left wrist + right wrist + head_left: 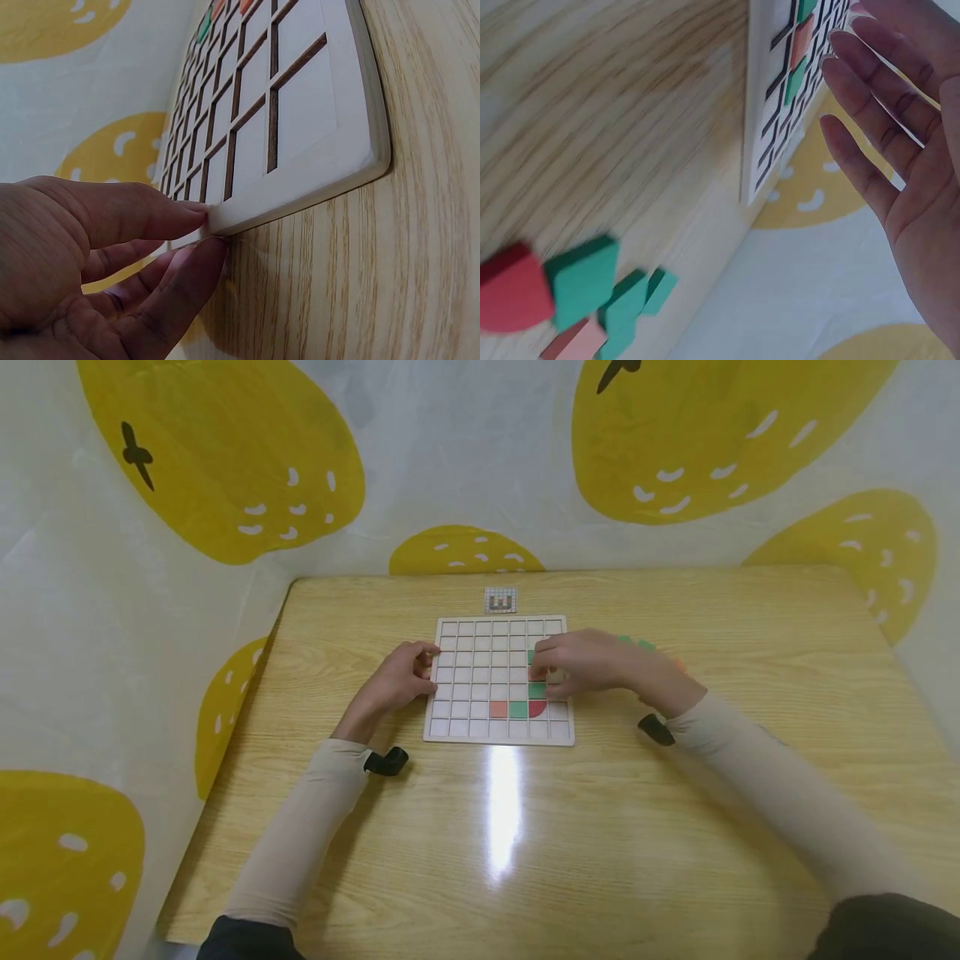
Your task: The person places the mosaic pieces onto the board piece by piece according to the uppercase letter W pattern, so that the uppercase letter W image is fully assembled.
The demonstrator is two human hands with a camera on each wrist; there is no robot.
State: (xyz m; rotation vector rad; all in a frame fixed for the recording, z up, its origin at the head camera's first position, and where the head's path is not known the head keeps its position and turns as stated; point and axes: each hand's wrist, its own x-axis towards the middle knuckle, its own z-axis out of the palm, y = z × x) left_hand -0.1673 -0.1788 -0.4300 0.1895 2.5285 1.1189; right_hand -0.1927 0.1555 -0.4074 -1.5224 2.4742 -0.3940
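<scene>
A white grid board [481, 675] lies on the table, with green, orange and red tiles in its lower right cells. My left hand [401, 677] holds the board's left edge; up close, a thumb and a finger [199, 277] meet at the rim. Over the right part of the board, my right hand [588, 660] has its bent fingertips at a column of tiles, partly hiding them. A green tile [537, 691] and a red rounded tile [537, 708] show below those fingers. From the right wrist, the loosely extended fingers [881, 101] show no tile between them; the thumb is out of sight.
A small patterned card [500, 600] lies behind the board. Loose tiles sit to the right: a red rounded one [514, 289], several green ones [585, 277] and a pinkish-orange one [576, 341]. A fruit-print curtain [465, 460] hangs behind the wooden table [480, 893].
</scene>
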